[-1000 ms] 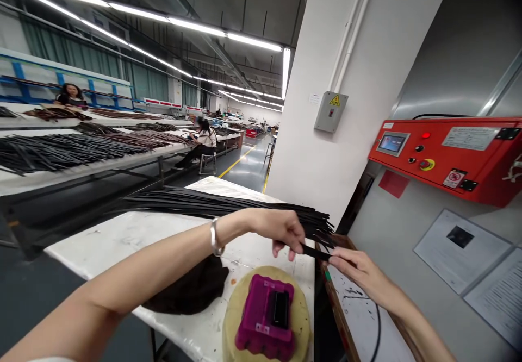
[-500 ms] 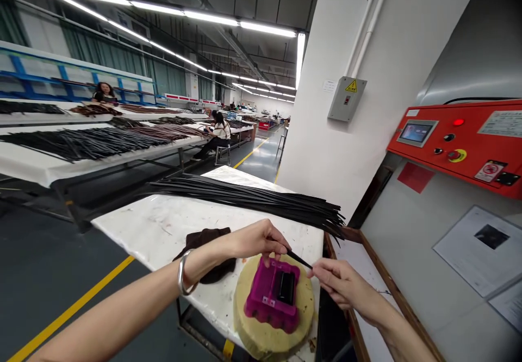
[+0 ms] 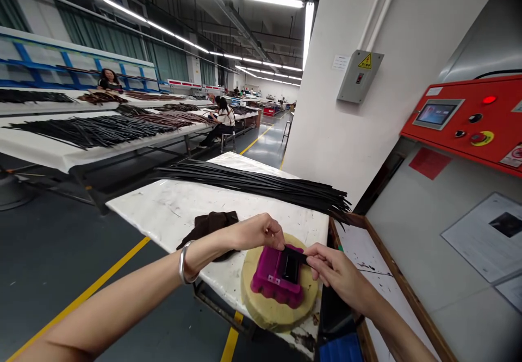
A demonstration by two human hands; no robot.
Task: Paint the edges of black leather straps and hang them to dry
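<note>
A short stretch of black strap (image 3: 297, 255) runs between my two hands, its flat face turned up. My left hand (image 3: 261, 232), with a silver bangle at the wrist, pinches one end. My right hand (image 3: 332, 267) grips the other side, fingers closed; the rest of the strap is hidden behind that hand. Just below the strap lies a magenta plastic tray (image 3: 267, 275) with a scalloped edge and a glossy black roller or pad (image 3: 291, 269) set in its right part. The tray rests on a round yellowish block (image 3: 261, 314) on the white table.
Behind my hands a bundle of black straps (image 3: 261, 182) lies across the white table (image 3: 163, 210). A dark brown cloth (image 3: 210, 226) is left of the block. An orange control panel (image 3: 460, 117) stands at right. Farther off, two people sit by tables of straps (image 3: 101, 131).
The strap has come lower, over the tray's black part, and has turned from edge-on to flat. Both hands moved with it. My view has tilted slightly downward and left.
</note>
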